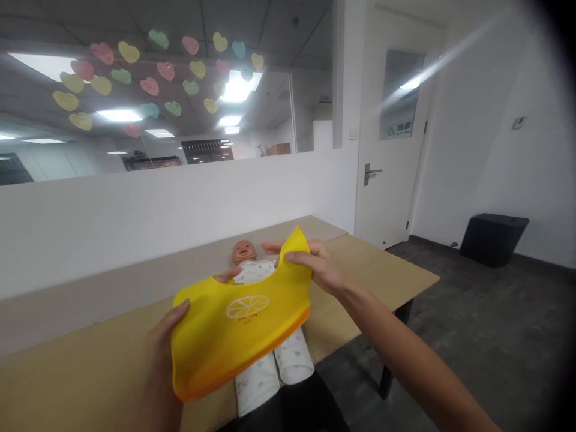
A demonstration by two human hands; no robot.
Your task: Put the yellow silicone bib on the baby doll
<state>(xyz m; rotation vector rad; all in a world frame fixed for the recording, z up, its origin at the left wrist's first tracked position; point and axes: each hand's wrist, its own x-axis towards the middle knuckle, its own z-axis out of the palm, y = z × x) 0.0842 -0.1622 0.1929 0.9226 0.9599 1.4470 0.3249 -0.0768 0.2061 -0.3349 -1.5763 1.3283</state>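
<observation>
A yellow bib (207,336) with a printed citrus slice and an orange lower edge is held up in front of me. My left hand (168,327) grips its left side, the thumb on the front face and fingers behind. At the upper right strap my right hand (317,264) pinches the bib between thumb and fingers. Behind it a baby doll (244,252) lies on its back on the table, dressed in a white patterned outfit. The bib hides most of the doll's body; its head and trouser legs show.
The brown-topped table (382,270) stands along a white wall with a window (270,90) bearing paper hearts. To the right are a closed door (391,180) and a black bin (492,240) on the dark floor.
</observation>
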